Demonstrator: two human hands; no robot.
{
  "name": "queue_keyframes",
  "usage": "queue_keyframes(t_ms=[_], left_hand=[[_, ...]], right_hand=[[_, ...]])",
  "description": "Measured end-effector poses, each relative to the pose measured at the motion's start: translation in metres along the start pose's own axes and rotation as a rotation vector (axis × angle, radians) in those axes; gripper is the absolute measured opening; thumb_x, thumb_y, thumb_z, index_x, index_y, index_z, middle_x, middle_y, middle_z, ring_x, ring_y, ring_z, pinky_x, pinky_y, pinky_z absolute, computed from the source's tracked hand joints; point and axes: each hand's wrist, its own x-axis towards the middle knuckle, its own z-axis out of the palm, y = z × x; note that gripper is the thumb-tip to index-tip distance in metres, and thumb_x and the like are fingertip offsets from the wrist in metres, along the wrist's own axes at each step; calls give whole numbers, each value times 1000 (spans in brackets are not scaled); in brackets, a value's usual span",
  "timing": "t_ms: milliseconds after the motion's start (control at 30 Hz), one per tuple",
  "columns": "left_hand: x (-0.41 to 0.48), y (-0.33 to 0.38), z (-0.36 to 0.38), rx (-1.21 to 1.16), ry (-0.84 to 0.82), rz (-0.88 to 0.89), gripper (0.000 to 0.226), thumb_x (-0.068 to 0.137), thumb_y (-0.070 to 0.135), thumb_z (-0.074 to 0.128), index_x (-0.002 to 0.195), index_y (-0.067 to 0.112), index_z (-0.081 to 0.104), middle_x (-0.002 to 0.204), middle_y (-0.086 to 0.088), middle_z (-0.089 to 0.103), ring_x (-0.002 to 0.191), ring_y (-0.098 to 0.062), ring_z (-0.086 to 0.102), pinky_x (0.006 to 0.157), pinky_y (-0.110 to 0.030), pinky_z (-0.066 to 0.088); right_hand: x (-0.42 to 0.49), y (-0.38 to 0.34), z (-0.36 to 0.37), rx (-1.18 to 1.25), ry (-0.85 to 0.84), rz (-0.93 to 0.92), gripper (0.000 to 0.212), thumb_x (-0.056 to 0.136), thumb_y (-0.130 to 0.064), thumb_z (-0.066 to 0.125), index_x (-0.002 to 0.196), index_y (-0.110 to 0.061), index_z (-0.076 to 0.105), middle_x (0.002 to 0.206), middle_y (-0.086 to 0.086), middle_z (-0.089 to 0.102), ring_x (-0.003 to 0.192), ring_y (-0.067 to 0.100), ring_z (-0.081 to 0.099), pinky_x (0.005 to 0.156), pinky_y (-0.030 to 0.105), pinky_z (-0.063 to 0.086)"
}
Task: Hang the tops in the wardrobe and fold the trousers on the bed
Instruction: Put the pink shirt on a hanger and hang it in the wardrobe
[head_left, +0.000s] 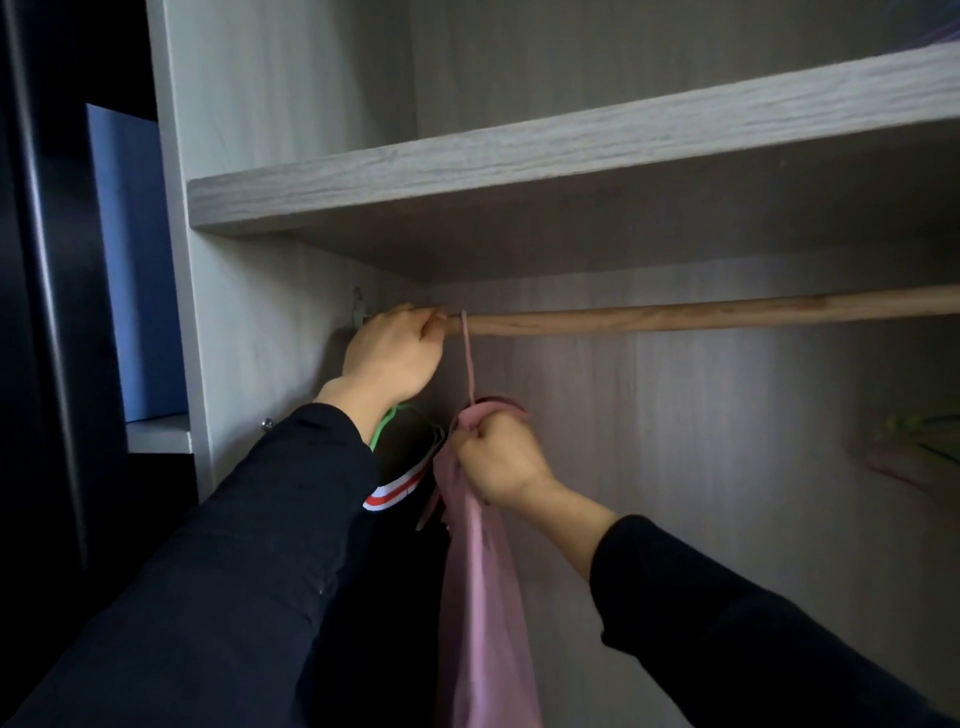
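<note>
A wooden rail runs across the wardrobe under a grey shelf. A pink top hangs from it on a pink hanger, whose hook loops over the rail's left end. My right hand grips the top's neck just below the hook. My left hand is curled around the rail's left end beside the hook. Behind my left wrist a green hanger carries a dark top with a red and white striped collar; its hook is hidden by my hand.
The grey shelf juts out just above the rail. The wardrobe's side wall stands close on the left. Blurred pink and green hangers hang at the far right. A long stretch of rail between them is bare.
</note>
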Motion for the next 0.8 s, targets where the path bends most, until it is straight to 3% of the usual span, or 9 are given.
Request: queue_keyframes(t_ms=[67, 133, 200, 333, 400, 533, 800], left_hand=[[-2, 2, 0, 3, -31, -13, 43, 104, 33, 27, 139, 22, 49, 139, -10, 50, 125, -33, 47, 99, -35, 38], [-3, 6, -1, -19, -78, -42, 44, 104, 35, 26, 142, 21, 45, 146, -9, 44, 131, -31, 42, 104, -33, 33], [-3, 12, -2, -60, -119, -70, 46, 105, 35, 24, 142, 18, 44, 149, -10, 40, 135, -29, 37, 108, -32, 28], [-13, 40, -2, -110, -31, -87, 43, 103, 29, 29, 138, 12, 46, 145, -16, 42, 134, -32, 37, 112, -38, 23], [-20, 66, 3, -83, 46, -66, 43, 101, 26, 34, 139, 10, 45, 144, -17, 42, 133, -34, 35, 112, -40, 22], [-27, 139, 23, -197, 87, 64, 43, 99, 24, 37, 140, 10, 44, 141, -15, 44, 130, -33, 36, 111, -39, 25], [-39, 271, 72, -281, -3, 334, 51, 101, 26, 29, 151, 19, 24, 159, -10, 18, 147, -26, 11, 120, -44, 1]], right_hand=[[-5, -3, -2, -1, -46, -11, 36, 92, -32, 51, 57, -23, 47, 68, 4, 57, 73, 31, 65, 69, 34, 55], [-10, -4, -11, 7, -90, -20, 46, 95, -40, 51, 54, -19, 49, 54, 2, 55, 51, 20, 58, 55, 27, 49], [-16, 1, -23, 79, -147, -13, 49, 96, -46, 50, 56, -18, 52, 50, 0, 53, 44, 16, 53, 46, 25, 41], [-29, 25, -61, 73, -102, 34, 38, 96, -38, 51, 70, -11, 57, 64, 5, 56, 55, 16, 51, 43, 24, 37], [-39, 35, -90, -30, -25, 54, 31, 95, -32, 53, 77, -7, 60, 73, 9, 61, 63, 19, 57, 49, 25, 41], [-65, 60, -155, -374, 113, 82, 20, 91, -28, 54, 82, -11, 60, 88, 11, 66, 84, 28, 60, 71, 32, 48], [-129, 93, -281, -1009, 348, 106, 16, 89, -23, 49, 94, -9, 53, 102, 13, 61, 91, 36, 59, 64, 33, 37]])
